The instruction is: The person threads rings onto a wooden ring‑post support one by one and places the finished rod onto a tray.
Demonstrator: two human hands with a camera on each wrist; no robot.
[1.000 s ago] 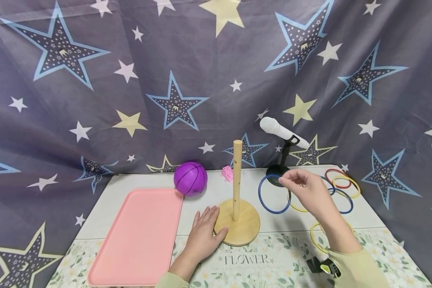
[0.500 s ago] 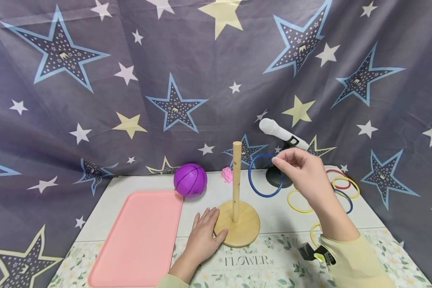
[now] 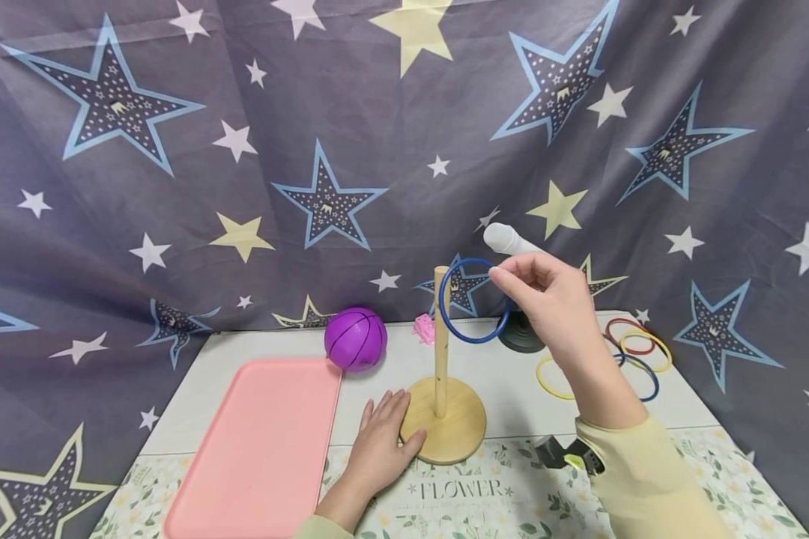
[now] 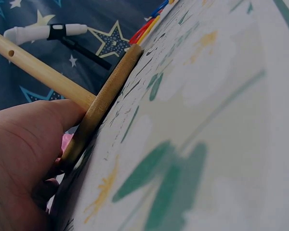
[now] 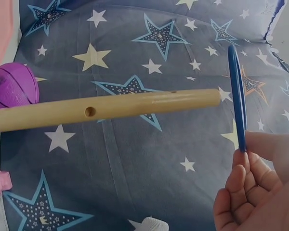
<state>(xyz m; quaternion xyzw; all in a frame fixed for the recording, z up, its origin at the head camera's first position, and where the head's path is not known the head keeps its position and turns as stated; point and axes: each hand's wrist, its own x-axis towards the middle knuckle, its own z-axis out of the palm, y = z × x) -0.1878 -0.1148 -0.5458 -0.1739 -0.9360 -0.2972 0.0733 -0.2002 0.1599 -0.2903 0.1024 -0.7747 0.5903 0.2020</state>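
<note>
- Fingers (image 5: 237,185) of the right hand (image 3: 554,318) are pinching a blue ring (image 5: 238,98) by its edge, so it's up off the worktop (image 3: 387,370), hanging out to that hand's left.
- Key bit, imo, is the top end of the wooden dowel (image 3: 441,359). It's just left of those fingers, long axis pointing straight up from the round wooden base (image 3: 465,438). Right hand is clearly the nearer one to that tip.
- Left hand (image 3: 380,445) is way down low, resting along the left rim of the base, fingers looking relaxed and not wrapped round anything.
- Head view is kinda sneaky: the ring's left side overlaps the dowel near its top, so you'd half think they touch. Right wrist view has the ring nearly edge-on, roughly crosswise to the dowel, with a gap past the tip. So nope, not threaded.
- Left wrist view gives you the base's thickness, flat on the worktop with the thumb over it, plus most of the microphone (image 4: 33,33) and its black stand (image 4: 89,53), which the right hand partly blocks in the head view.
</note>
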